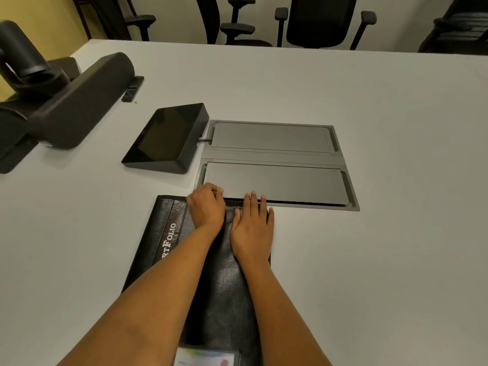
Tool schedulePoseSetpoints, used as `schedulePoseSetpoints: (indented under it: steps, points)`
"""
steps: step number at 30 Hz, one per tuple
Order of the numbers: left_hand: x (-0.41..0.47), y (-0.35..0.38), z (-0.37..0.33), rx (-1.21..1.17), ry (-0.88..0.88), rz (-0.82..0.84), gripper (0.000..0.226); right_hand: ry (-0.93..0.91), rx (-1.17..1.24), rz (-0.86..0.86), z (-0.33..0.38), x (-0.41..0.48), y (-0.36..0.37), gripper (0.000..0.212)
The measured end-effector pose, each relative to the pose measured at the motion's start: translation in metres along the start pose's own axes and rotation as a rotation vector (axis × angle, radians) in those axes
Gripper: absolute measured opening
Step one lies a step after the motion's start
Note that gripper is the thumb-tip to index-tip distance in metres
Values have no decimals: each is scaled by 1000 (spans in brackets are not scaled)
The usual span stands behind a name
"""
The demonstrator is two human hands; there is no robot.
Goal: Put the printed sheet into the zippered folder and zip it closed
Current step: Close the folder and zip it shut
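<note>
**Both hands at far end of closed folder**

Nearest the lens: two bare forearms reaching forward from the bottom edge, crossing over the folder.

Worktop point(369, 260): large, pale grey, carries everything. Row of black office chairs point(314, 19) beyond its far edge.

Conference unit point(71, 101): long dark bar with a camera head, far left on the worktop. Slim black remote point(132, 89) just beside its far end.

Cable hatch point(277, 162): grey recessed panel with two shut lids, set into the worktop just beyond the folder.

Zippered folder point(221, 294): black leather-look, lying flat and closed, long axis running away from the viewer. White lettering "RTFOLIO" reads along a strip on its left side. A clear pocket point(206, 356) on the near end shows a light card with some colour; print too blurred to read.

Touch panel point(169, 138): black wedge-shaped screen, dark, just left of the hatch, a cable running into the hatch.

Printed sheet: not visible anywhere; cannot tell whether it is inside the folder.

Left hand point(207, 206): knuckles up, fingers curled down over the folder's far edge, ring on one finger. Whether it pinches a zip pull cannot be told.

Right hand point(253, 228): flat, palm down, fingers straight, pressed on the folder's far right corner, grasping nothing; fingertips reach the hatch rim.
</note>
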State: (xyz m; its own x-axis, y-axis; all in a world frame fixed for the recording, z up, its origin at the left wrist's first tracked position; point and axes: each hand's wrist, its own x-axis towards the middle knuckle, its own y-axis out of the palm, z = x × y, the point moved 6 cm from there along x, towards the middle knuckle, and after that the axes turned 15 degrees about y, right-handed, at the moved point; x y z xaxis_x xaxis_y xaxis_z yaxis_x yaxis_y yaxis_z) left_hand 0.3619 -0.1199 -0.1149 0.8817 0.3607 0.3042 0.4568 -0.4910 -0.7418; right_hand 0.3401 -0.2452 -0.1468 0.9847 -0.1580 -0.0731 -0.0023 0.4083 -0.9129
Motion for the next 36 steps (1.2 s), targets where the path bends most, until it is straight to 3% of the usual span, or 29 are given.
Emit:
schedulePoseSetpoints:
  steps: [5,8,14,26,34,36]
  points:
    - [19,-49,53,124,-101,-58,17,0,0,6,0,0,0,52]
    - [24,-68,76,74,-93,-33,19,-1,-1,2,0,0,-1,53]
    - [22,-69,78,-72,-78,-6,17,-235,-26,27,16,-11,-1,49]
    - [25,-82,103,7,-236,-67,21,-205,-18,9,12,-10,-3,48]
    - [19,-72,105,-103,-563,-111,31,-190,-27,11,12,-10,-3,48]
    - [16,-73,101,-140,-506,-114,35,-192,-40,13,12,-10,-2,48]
